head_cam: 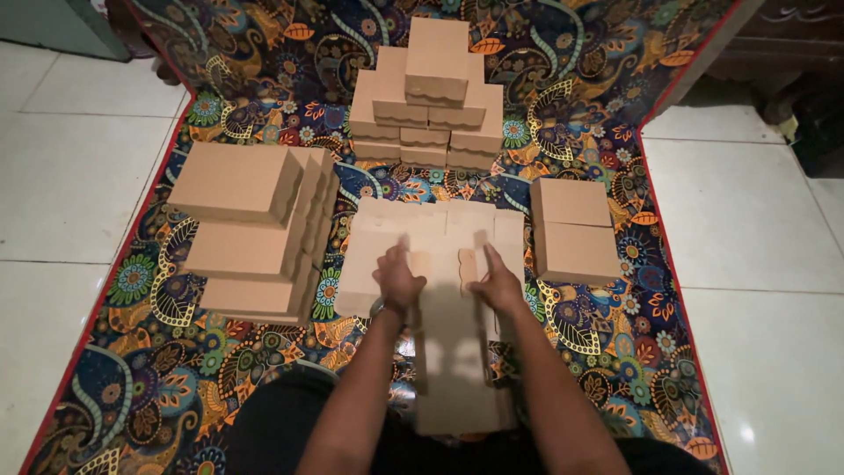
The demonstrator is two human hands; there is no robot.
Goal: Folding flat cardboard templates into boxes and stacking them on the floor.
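Pressing on a flat cardboard box blank [453, 352], left hand [397, 280] and right hand [494, 283] pinch its flaps, fingers closed (stacks of folded boxes [255, 229] alongside).

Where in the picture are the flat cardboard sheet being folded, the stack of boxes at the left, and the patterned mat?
flat cardboard sheet [453, 352], head view, on its long middle panel.
stack of boxes at the left [230, 180], head view, on the top box's lid.
patterned mat [607, 352], head view, on a bare part at the right.
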